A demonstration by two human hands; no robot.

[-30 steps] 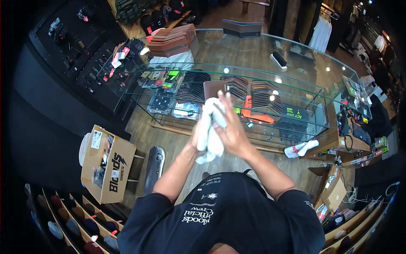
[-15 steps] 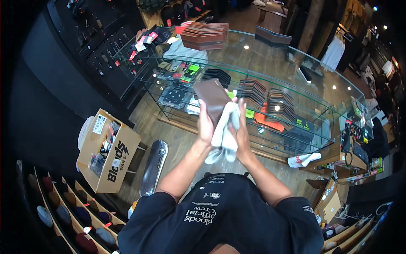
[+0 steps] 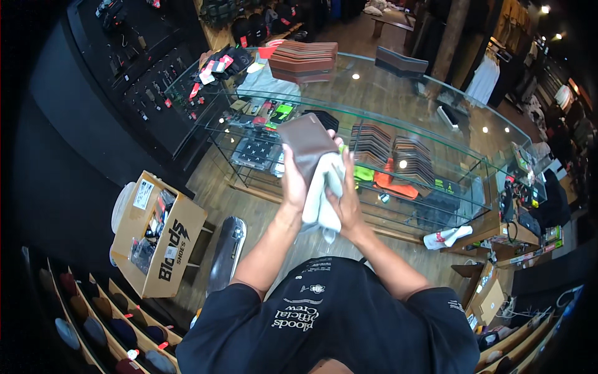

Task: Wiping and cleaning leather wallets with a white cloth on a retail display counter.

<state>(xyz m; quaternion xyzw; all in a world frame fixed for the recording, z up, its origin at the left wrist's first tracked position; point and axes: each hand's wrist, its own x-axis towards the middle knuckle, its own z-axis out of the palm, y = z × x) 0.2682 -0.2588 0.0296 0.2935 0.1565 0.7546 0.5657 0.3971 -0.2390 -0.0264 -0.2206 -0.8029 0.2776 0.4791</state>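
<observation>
In front of my chest, my left hand (image 3: 294, 184) grips a smooth dark brown wallet (image 3: 305, 138), its thumb along the left edge and fingertips showing past the right side. My right hand (image 3: 349, 199) is closed round a folded white cloth (image 3: 324, 190) that lies against the wallet's lower right part. The cloth's loose end hangs down between my wrists. Part of the wallet is hidden beneath the cloth. Both things are held in the air, on the near side of a glass display case.
The glass display case (image 3: 386, 112) spans the far side, with stacked brown wallets (image 3: 302, 60) on top and more inside. At left stands an open cardboard box (image 3: 159, 249) beside a skateboard (image 3: 225, 249). A white cloth roll (image 3: 447, 237) lies on the right ledge. Caps (image 3: 93, 330) fill shelves at lower left.
The wallet and both hands have shifted slightly left. The cloth has moved down and now sits bunched more closely against the wallet under my right hand.
</observation>
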